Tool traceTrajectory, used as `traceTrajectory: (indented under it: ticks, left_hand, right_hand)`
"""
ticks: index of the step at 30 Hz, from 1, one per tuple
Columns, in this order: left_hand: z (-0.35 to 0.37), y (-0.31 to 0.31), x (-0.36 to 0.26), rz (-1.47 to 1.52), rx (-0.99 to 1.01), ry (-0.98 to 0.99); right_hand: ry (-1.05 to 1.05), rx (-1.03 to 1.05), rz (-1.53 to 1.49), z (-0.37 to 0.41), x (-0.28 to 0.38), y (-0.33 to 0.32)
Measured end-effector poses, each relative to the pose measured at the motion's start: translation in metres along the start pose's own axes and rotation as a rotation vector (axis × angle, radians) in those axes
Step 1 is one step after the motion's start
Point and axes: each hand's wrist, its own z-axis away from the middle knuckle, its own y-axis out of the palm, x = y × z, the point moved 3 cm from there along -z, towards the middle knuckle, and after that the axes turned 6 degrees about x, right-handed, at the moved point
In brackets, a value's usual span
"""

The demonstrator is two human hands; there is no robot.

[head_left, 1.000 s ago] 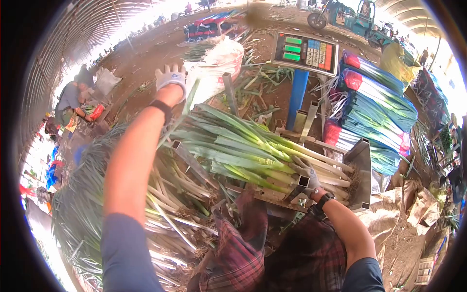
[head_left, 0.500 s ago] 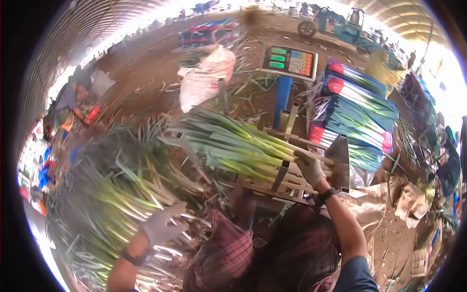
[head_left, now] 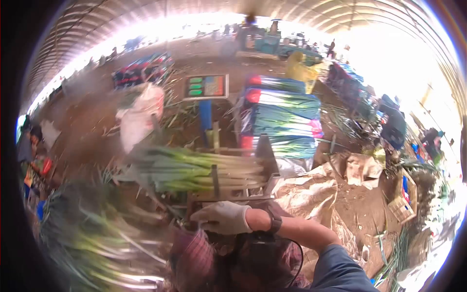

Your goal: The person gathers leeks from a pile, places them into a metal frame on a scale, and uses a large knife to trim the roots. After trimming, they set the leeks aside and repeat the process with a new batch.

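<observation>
My right hand point(head_left: 224, 217), in a pale glove with a dark watch at the wrist, reaches leftward just below the front edge of the metal rack point(head_left: 233, 198). Its fingers look loosely stretched, with nothing visible in them. Leeks point(head_left: 194, 170) lie across the rack, leaves to the left and white stems toward the upright end plate point(head_left: 266, 153). A large loose heap of leeks point(head_left: 102, 238) spreads over the lower left, smeared by motion. My left hand is out of view.
Behind the rack stands a digital scale point(head_left: 206, 86) on a blue post. Wrapped leek bundles point(head_left: 284, 114) are stacked behind the rack's right end. A whitish sack point(head_left: 141, 117) stands left, brown sheeting point(head_left: 311, 192) and a crate point(head_left: 404, 197) lie right. A person point(head_left: 391, 121) is farther off.
My right hand has left the leek stems on the rack and moved left and down. My left hand, earlier over the heap, has gone from view. The camera has swung right.
</observation>
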Motion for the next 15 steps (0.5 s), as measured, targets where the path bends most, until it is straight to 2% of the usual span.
traceTrajectory:
  ticks: [1, 2, 3, 4, 5, 6, 7, 9, 10, 11, 12, 15]
  left_hand:
    - [0.004, -0.001, 0.035, 0.028, 0.012, 0.054]
    - [0.025, 0.002, 0.028, 0.061, 0.013, 0.09]
    - [0.039, -0.002, 0.025, -0.102, -0.019, 0.024]
    - [0.069, -0.005, -0.037, -0.265, -0.041, -0.046]
    - [0.096, -0.003, -0.079, -0.027, -0.082, -0.04]
    - [0.089, 0.008, -0.014, 0.102, -0.155, 0.061]
    - [0.112, 0.005, -0.049, -0.023, -0.184, -0.044]
    - [0.097, 0.022, 0.014, -0.178, -0.111, -0.159]
    - [0.096, 0.024, 0.031, 0.029, -0.045, -0.186]
    - [0.103, 0.026, 0.033, -0.166, -0.078, -0.222]
    - [0.106, 0.029, 0.036, -0.114, -0.078, -0.234]
    - [0.116, 0.026, 0.034, 0.08, -0.126, -0.293]
  right_hand:
    - [-0.058, -0.003, -0.008, -0.001, 0.014, 0.01]
    - [-0.136, 0.01, -0.04, -0.005, 0.033, 0.024]
    - [-0.111, 0.068, -0.127, -0.007, 0.047, 0.032]
    - [-0.167, 0.069, -0.17, -0.013, 0.057, 0.041]
    - [-0.299, 0.028, -0.13, -0.019, 0.071, 0.051]
    - [-0.313, 0.055, -0.165, -0.024, 0.083, 0.062]
    - [-0.329, 0.099, -0.231, -0.027, 0.093, 0.072]
    - [-0.295, 0.177, -0.382, -0.038, 0.114, 0.097]
    - [-0.245, 0.204, -0.46, -0.044, 0.124, 0.108]
    - [-0.18, 0.234, -0.536, -0.046, 0.131, 0.118]
    - [-0.137, 0.264, -0.569, -0.051, 0.136, 0.132]
    - [-0.197, 0.393, -0.57, -0.076, 0.157, 0.159]
